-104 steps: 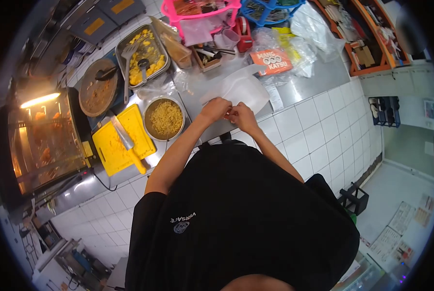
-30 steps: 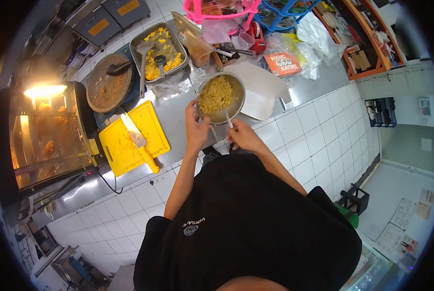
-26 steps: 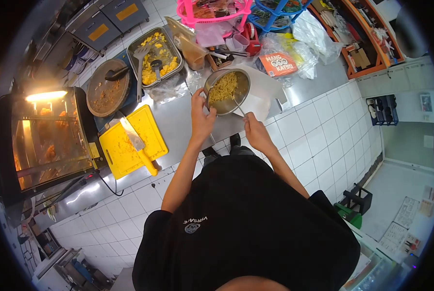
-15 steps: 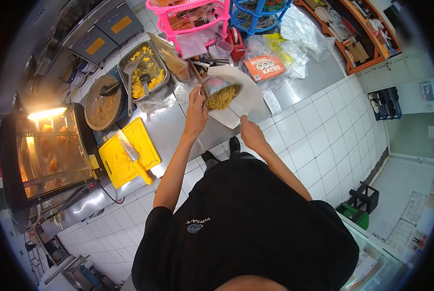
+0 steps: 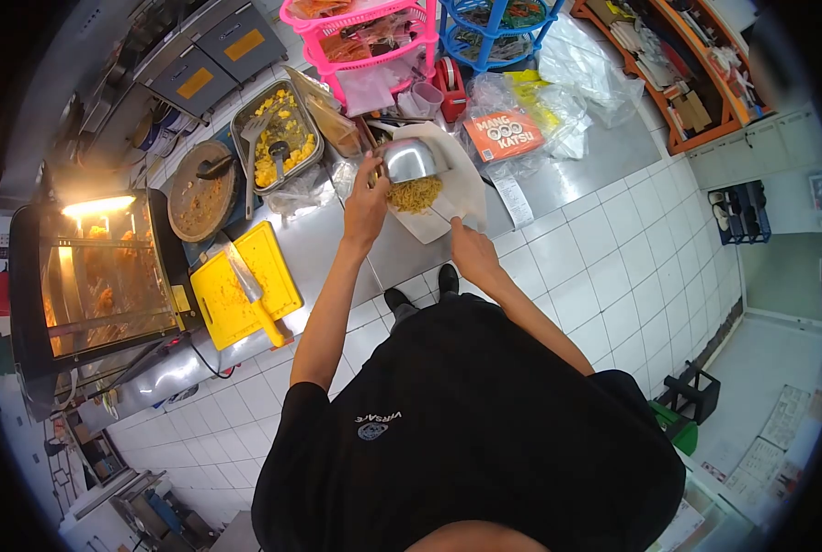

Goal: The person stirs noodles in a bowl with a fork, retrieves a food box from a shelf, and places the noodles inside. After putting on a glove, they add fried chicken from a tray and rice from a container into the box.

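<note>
A metal bowl (image 5: 413, 159) is tipped far over, its side turned up, with my left hand (image 5: 365, 207) closed on its left edge. Below its mouth a heap of yellow noodles (image 5: 416, 195) lies on a sheet of white wrapping paper (image 5: 466, 189). My right hand (image 5: 473, 250) is closed at the paper's near edge, around a thin utensil whose shaft points to the noodles. The utensil's head is hidden at the noodles.
Left of the paper are a tray of yellow food (image 5: 287, 152), a stone mortar (image 5: 201, 198), and a knife (image 5: 244, 276) on a yellow cutting board (image 5: 268, 262). A lit display case (image 5: 108, 285) stands farther left. An orange-red box (image 5: 503, 136) and a receipt (image 5: 514, 198) lie right.
The bowl has tipped further over, and its noodles now lie on the paper. My left hand has turned with it, while my right hand has shifted slightly left.
</note>
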